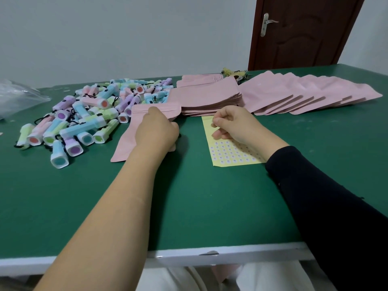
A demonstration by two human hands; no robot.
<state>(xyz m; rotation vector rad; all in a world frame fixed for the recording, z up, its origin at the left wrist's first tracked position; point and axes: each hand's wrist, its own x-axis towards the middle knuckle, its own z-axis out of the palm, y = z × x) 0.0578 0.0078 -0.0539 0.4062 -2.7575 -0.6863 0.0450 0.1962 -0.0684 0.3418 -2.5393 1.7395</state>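
A pink zip pouch (pixel 128 139) lies flat on the green table (pixel 189 206), its top edge pointing away from me. My left hand (pixel 156 131) lies on the pouch with its fingers curled over it near the top. A yellow sticker sheet (pixel 228 152) with rows of small white stickers lies to the right of the pouch. My right hand (pixel 233 124) hovers over the upper part of the sheet, thumb and fingers curled and pinching at it; whether a sticker is between the fingertips is too small to tell.
A heap of pastel toy flashlights (pixel 88 114) lies at the left. A stack of pink pouches (pixel 210 97) sits behind the hands, and more pouches (pixel 310 93) fan out to the right. A clear plastic bag (pixel 16 97) is at the far left. A brown door (pixel 302 32) stands behind.
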